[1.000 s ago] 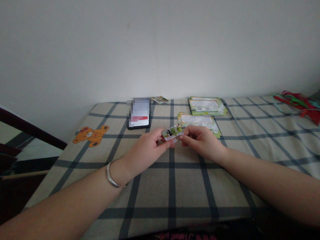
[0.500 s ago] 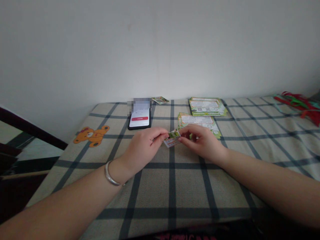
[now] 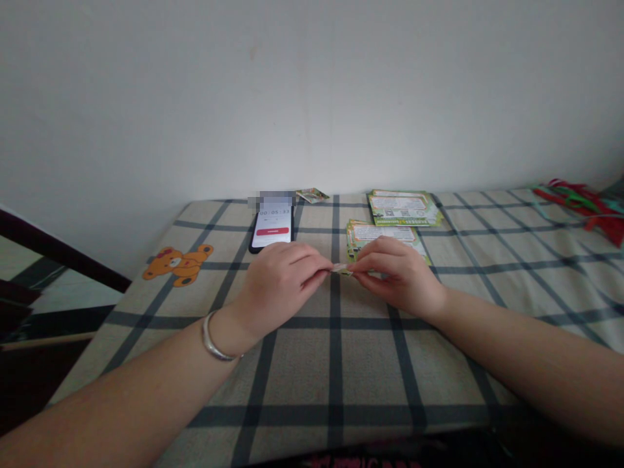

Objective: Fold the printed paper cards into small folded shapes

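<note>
A small folded piece of printed card (image 3: 342, 270) is pinched between my two hands above the checked cloth. My left hand (image 3: 285, 276), with a silver bangle at its wrist, grips the left end between thumb and fingers. The right end is held by my right hand (image 3: 397, 273) in the same kind of pinch. Most of the card hides behind my fingertips. Just beyond my right hand lies a stack of green and white printed cards (image 3: 380, 233), partly covered by that hand. A second stack (image 3: 404, 207) lies behind it, nearer the wall.
A phone (image 3: 272, 227) showing a timer lies behind my left hand. Next to it, a small folded card (image 3: 312, 194) rests by the wall. An orange bear cut-out (image 3: 178, 265) is at the left, and red and green strips (image 3: 585, 205) lie at the far right.
The card between my hands has turned, so its printed face now shows only as a thin strip. My left hand has risen slightly and now overlaps the phone's lower edge.
</note>
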`<action>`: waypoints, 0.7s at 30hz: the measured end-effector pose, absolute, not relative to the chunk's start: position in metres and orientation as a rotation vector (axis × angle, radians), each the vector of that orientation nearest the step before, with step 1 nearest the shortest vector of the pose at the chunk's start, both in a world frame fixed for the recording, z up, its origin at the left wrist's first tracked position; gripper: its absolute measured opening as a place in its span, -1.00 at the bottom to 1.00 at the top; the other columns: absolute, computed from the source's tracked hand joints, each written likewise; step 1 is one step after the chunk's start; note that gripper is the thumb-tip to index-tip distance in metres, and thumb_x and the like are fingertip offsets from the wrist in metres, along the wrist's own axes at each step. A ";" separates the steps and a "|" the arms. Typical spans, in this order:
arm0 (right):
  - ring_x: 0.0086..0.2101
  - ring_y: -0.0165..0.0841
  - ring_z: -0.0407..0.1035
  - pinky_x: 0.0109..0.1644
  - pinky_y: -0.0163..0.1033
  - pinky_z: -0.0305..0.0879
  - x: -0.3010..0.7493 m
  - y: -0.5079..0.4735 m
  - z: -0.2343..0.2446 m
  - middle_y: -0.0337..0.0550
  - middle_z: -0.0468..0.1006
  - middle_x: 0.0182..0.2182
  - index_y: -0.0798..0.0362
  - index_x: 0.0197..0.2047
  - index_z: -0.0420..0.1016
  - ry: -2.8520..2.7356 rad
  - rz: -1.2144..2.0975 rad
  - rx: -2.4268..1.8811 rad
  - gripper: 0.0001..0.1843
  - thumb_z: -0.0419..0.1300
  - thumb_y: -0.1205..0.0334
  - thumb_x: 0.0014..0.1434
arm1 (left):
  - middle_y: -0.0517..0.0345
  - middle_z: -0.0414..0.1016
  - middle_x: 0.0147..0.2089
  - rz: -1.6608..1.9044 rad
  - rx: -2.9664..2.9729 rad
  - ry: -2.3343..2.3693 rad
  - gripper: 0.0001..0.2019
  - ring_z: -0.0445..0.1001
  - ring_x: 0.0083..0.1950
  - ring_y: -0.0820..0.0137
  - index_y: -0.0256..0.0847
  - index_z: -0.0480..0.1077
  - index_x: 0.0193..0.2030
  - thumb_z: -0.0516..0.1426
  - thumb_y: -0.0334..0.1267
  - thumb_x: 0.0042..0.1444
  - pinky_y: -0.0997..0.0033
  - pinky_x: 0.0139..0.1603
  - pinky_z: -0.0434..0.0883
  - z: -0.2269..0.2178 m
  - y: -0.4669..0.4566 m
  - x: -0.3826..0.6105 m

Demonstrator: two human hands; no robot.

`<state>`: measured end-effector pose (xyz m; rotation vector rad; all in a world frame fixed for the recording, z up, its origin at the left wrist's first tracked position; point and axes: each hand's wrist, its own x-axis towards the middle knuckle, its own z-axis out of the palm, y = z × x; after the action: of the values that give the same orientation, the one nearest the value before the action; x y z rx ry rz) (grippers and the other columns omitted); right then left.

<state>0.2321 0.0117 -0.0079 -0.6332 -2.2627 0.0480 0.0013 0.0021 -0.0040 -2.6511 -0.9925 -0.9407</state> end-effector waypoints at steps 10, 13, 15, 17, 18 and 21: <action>-0.21 -0.38 0.47 -0.18 -0.25 0.37 0.239 0.017 -0.008 -0.17 0.61 -0.21 0.04 -0.19 0.54 -2.589 -0.006 -0.519 -0.82 0.11 0.22 0.29 | 0.19 0.50 -0.35 -0.593 -2.679 -0.813 -0.81 0.42 -0.30 0.35 -0.15 0.50 -0.29 0.07 -0.26 0.28 0.31 -0.27 0.32 -0.003 0.005 -0.004; -0.21 -0.37 0.46 -0.17 -0.23 0.36 0.239 0.017 -0.007 -0.14 0.60 -0.24 0.03 -0.16 0.54 -2.687 0.007 -0.486 -0.79 0.08 0.21 0.31 | 0.17 0.51 -0.32 -0.472 -2.704 -0.796 -0.79 0.43 -0.23 0.33 -0.16 0.50 -0.29 0.05 -0.26 0.29 0.28 -0.21 0.33 -0.004 0.005 -0.004; -0.20 -0.35 0.44 -0.15 -0.21 0.35 0.238 0.018 -0.006 -0.13 0.59 -0.25 0.03 -0.14 0.54 -2.738 0.013 -0.458 -0.77 0.05 0.22 0.33 | 0.17 0.51 -0.31 -0.437 -2.729 -0.828 -0.79 0.44 -0.21 0.32 -0.16 0.50 -0.28 0.06 -0.24 0.29 0.26 -0.17 0.33 -0.004 0.005 -0.004; -0.19 -0.34 0.42 -0.13 -0.20 0.35 0.238 0.019 -0.006 -0.12 0.59 -0.25 0.04 -0.13 0.54 -2.764 0.024 -0.447 -0.76 0.04 0.24 0.33 | 0.17 0.51 -0.31 -0.423 -2.753 -0.881 -0.80 0.44 -0.21 0.33 -0.16 0.51 -0.28 0.08 -0.20 0.27 0.26 -0.16 0.34 -0.003 0.005 -0.004; -0.19 -0.34 0.42 -0.12 -0.19 0.35 0.237 0.020 -0.006 -0.12 0.58 -0.25 0.04 -0.13 0.54 -2.771 0.038 -0.448 -0.76 0.03 0.24 0.34 | 0.17 0.52 -0.31 -0.413 -2.764 -0.901 -0.80 0.45 -0.21 0.32 -0.16 0.51 -0.28 0.09 -0.19 0.26 0.25 -0.16 0.34 -0.003 0.005 -0.004; -0.18 -0.34 0.41 -0.11 -0.19 0.35 0.237 0.020 -0.007 -0.12 0.58 -0.26 0.04 -0.13 0.54 -2.774 0.103 -0.479 -0.75 0.03 0.22 0.34 | 0.16 0.52 -0.29 -0.376 -2.789 -0.929 -0.82 0.45 -0.19 0.31 -0.16 0.52 -0.28 0.12 -0.18 0.24 0.26 -0.16 0.34 -0.001 0.004 -0.004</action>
<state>0.2374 0.0204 -0.0073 -0.4791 -2.7736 0.1032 -0.0040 0.0045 -0.0013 -2.7887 -0.9285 -0.3765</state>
